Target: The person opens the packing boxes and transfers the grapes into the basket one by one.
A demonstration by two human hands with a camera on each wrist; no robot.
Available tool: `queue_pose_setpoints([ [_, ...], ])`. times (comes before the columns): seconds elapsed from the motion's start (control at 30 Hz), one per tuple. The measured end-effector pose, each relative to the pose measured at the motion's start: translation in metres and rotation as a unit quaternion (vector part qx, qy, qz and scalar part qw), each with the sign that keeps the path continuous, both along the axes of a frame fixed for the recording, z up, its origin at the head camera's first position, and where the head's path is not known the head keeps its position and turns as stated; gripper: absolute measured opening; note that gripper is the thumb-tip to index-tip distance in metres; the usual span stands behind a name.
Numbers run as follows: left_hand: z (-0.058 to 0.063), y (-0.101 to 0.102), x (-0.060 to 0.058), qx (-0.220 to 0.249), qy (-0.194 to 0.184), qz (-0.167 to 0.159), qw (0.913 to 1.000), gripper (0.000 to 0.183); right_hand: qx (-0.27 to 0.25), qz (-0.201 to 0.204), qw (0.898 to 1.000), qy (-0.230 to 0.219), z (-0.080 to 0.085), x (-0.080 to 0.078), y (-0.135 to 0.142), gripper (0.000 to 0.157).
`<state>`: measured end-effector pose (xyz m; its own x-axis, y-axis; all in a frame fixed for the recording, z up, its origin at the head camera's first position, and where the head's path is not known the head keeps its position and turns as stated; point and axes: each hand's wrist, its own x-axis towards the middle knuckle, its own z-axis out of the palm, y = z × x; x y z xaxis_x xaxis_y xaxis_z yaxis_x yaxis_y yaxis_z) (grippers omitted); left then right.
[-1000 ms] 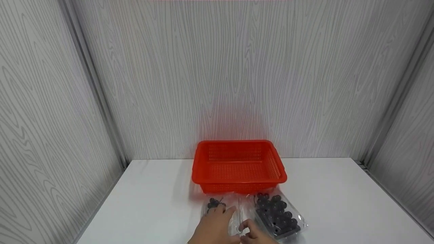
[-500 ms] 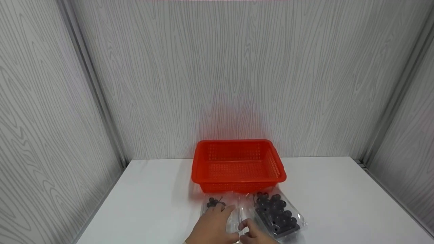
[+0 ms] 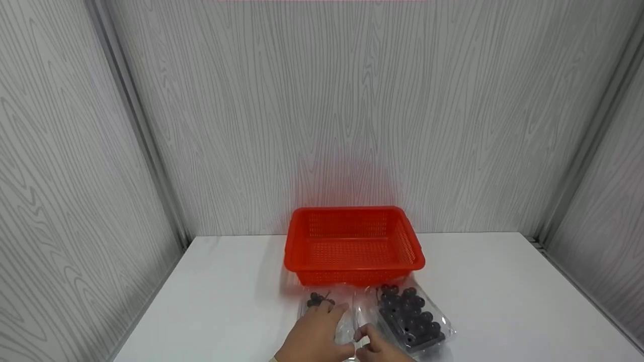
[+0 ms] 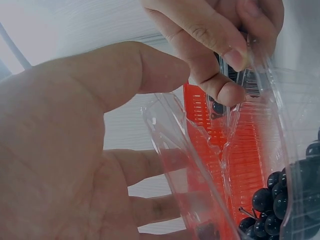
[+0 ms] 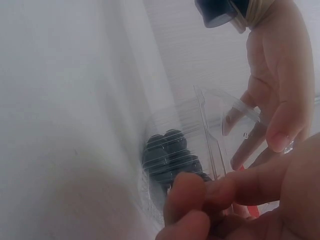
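I fear a sharp tug could spill the dark fruit [image 4: 272, 200], with my right hand [image 3: 378, 347] pinching clear plastic [image 4: 277, 105] and my left hand [image 3: 314, 336] merely spread loosely.

The left hand [image 3: 312, 334] and right hand [image 3: 378, 348] are bare. Behind the left hand runs a beige band [image 5: 259, 11], a dark, round-edged device [image 5: 216, 13] beside it.
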<state>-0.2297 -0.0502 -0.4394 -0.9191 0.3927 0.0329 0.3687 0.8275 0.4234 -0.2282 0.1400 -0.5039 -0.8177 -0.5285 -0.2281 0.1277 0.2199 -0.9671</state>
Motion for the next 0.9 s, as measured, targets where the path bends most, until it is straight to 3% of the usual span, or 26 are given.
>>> queue_pose_setpoints([
  [0.3,-0.0002,-0.0007,-0.0012,-0.018,0.029,-0.009,0.9994,0.067,-0.003,0.009,0.999,0.033,-0.0004,-0.0020,0.0008,0.022],
  [0.47,0.0012,0.0000,-0.0008,-0.020,0.017,-0.001,0.9997,0.068,0.017,-0.005,1.000,0.021,0.0012,-0.0021,-0.0003,0.023],
  [0.9,0.0011,-0.0016,-0.0004,0.017,-0.004,0.000,0.9999,0.074,-0.025,0.021,0.999,0.039,-0.0027,-0.0021,0.0011,0.022],
])
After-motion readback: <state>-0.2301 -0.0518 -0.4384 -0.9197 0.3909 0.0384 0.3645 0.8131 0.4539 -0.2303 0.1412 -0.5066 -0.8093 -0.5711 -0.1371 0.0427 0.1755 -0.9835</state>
